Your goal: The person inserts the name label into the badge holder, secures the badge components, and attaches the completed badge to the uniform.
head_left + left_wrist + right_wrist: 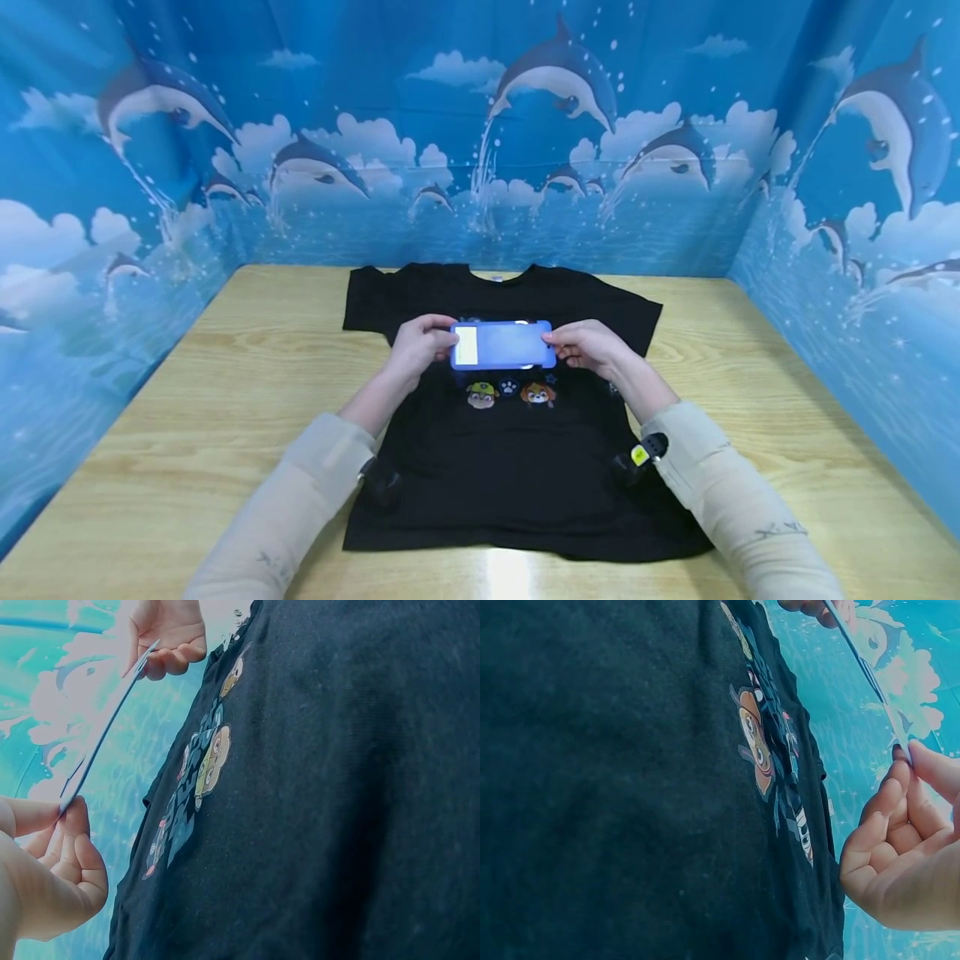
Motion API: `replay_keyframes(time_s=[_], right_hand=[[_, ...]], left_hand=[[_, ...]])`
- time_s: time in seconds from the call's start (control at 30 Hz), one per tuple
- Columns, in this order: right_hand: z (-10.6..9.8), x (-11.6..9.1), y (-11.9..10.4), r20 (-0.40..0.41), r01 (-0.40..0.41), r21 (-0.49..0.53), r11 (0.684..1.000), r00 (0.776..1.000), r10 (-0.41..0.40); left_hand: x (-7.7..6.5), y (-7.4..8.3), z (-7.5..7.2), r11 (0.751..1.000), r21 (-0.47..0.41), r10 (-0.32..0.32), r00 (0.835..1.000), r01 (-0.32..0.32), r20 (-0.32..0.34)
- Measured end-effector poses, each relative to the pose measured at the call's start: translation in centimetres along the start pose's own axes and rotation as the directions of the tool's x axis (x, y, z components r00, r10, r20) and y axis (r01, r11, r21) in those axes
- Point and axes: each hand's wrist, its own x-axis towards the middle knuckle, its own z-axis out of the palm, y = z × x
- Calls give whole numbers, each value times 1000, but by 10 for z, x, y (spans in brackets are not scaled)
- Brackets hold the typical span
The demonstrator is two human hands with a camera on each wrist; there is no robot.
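Head view: left hand (420, 346) and right hand (591, 346) pinch opposite short ends of the thin blue rectangle (510, 345), held above the black shirt (510, 475), long axis crosswise to it; neither hand is nearer.

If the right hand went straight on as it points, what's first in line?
Probably the thin blue panel, whose edge the right hand pinches; beyond it, the left hand looks roughly in line, though depth is unclear.

Surface (187, 400): pale wood grain, I see glare (508, 571) on near side
Backdrop (420, 225): blue, I see it on three sides, printed dolphins (562, 62), clouds (457, 71)
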Motion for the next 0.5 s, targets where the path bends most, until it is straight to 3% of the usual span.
replay_keyframes(time_s=[0.5], right_hand=[[4, 0, -1, 13, 11, -1, 1000, 1000, -11]], left_hand=[[1, -1, 3, 1000, 1, 0, 1000, 0, -7]])
